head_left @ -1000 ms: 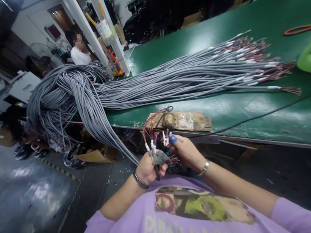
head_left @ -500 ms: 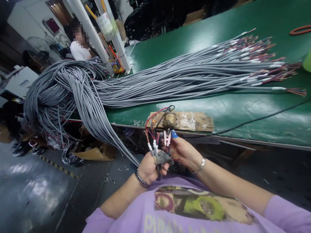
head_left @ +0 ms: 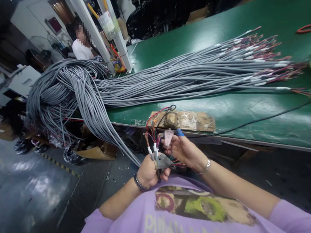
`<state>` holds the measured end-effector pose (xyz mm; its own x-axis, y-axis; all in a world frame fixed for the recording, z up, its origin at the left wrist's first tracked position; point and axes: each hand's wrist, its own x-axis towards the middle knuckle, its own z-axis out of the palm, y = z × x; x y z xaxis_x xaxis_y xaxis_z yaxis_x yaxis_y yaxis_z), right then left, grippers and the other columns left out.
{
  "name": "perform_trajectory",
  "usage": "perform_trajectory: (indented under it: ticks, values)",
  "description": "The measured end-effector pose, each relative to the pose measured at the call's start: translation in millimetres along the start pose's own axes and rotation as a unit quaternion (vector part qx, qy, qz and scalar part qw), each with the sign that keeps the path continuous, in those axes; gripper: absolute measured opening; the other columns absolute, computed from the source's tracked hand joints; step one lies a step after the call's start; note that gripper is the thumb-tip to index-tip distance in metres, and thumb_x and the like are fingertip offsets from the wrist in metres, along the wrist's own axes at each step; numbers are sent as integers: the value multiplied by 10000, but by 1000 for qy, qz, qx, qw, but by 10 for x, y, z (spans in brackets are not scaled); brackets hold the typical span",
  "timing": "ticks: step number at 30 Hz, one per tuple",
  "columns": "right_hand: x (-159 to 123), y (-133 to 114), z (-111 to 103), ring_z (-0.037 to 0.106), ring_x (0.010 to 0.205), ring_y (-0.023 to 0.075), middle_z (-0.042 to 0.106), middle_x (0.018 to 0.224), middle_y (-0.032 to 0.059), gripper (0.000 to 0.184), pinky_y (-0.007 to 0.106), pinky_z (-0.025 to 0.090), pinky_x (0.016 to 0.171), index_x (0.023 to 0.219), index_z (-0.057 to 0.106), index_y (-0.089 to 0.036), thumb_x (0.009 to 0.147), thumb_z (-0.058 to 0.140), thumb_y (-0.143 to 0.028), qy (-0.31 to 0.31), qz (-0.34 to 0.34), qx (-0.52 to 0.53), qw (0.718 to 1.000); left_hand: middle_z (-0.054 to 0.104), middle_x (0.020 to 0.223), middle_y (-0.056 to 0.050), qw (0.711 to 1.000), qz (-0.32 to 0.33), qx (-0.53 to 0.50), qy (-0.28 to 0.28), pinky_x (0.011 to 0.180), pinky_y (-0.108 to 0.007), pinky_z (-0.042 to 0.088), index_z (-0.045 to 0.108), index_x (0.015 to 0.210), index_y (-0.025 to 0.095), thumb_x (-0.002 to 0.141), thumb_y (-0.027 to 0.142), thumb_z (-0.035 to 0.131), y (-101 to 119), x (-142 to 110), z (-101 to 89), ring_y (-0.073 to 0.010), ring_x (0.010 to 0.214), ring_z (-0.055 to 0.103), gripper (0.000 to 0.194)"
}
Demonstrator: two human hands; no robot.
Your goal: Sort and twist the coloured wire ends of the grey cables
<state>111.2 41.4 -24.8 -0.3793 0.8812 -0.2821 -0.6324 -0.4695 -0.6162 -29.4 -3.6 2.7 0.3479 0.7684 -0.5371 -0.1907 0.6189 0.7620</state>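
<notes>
Clamping its fingers around gray cables [head_left: 157,156], the left hand [head_left: 147,171] is holding two white-sleeved ends [head_left: 155,146] upright before the green table [head_left: 258,116]; the right hand [head_left: 188,151] is gripping a pink clip [head_left: 169,137] in its fingers, just beside the cables' exposed colored wires [head_left: 158,139]

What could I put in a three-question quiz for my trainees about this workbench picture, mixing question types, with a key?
1. True or false: both of the person's wrists are bare.
2. Which of these is nearest the right hand? A the fan; B the pink clip; C the cardboard box.
3. Fill in the missing word: The left hand grips grey ____ with white bands near their ends.

Key:
1. False: a dark bracelet is on the left, a silver-coloured wristband on the right.
2. B
3. cables
</notes>
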Motion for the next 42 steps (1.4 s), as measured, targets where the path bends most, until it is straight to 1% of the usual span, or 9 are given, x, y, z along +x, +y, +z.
perform_trajectory:
  ticks: [4,6,12,19,23,29,34,38,42]
  values:
    - [-3,0,0,540,612,134,666,738,8,311,255,426,554,767,684,-229,657,766,-508,17,-20,-19,999,536,394,17,1000,9,-13,14,288,-187,283,554,624,152,420,479,841,9,-21,16,-83,281,425,481]
    - [2,4,0,539,605,133,662,717,9,323,252,426,547,735,685,-223,635,780,-515,24,-23,-20,999,536,389,16,1000,14,-19,18,284,-191,284,543,606,156,405,487,840,16,-11,27,-82,275,420,488]
    - [31,-3,-9,530,568,123,653,693,3,315,249,417,529,720,673,-220,703,735,-528,27,2,-15,1000,517,376,22,999,24,-20,26,291,-190,264,513,577,166,427,484,833,37,40,74,-70,269,395,475]
    - [41,-12,22,490,538,117,636,655,-11,344,242,399,499,709,678,-219,599,816,-515,37,-11,-6,999,513,387,29,993,67,-57,85,310,-185,290,549,600,159,409,469,824,24,77,107,-67,300,404,457]
    - [61,-2,17,517,579,139,655,666,-1,351,258,408,528,724,698,-220,569,837,-501,51,-19,-4,999,506,386,31,993,64,-43,88,316,-193,299,542,582,161,421,445,811,11,90,109,-65,300,400,423]
    - [81,31,-22,553,600,149,672,673,3,303,273,441,576,753,701,-225,649,795,-494,54,-16,-7,998,511,393,29,994,54,-27,90,326,-195,306,519,564,167,431,438,804,-6,127,101,-64,304,407,416]
    - [41,9,-14,578,614,151,683,717,12,312,262,442,545,766,691,-238,726,709,-547,47,2,2,999,512,386,32,994,65,-34,81,318,-192,309,523,576,167,425,461,816,4,101,110,-68,303,417,442]
    - [1,-56,-7,563,587,132,676,732,11,361,245,439,518,779,687,-240,735,668,-598,19,28,0,999,533,392,30,993,79,-45,76,311,-187,318,528,585,164,413,510,838,-4,31,119,-73,296,432,495]
    - [-5,-80,-17,561,594,127,679,741,13,326,243,444,525,788,695,-229,735,691,-551,11,16,-21,1000,561,413,29,990,90,-47,97,312,-178,322,526,589,162,388,544,854,-39,-20,140,-79,295,459,542]
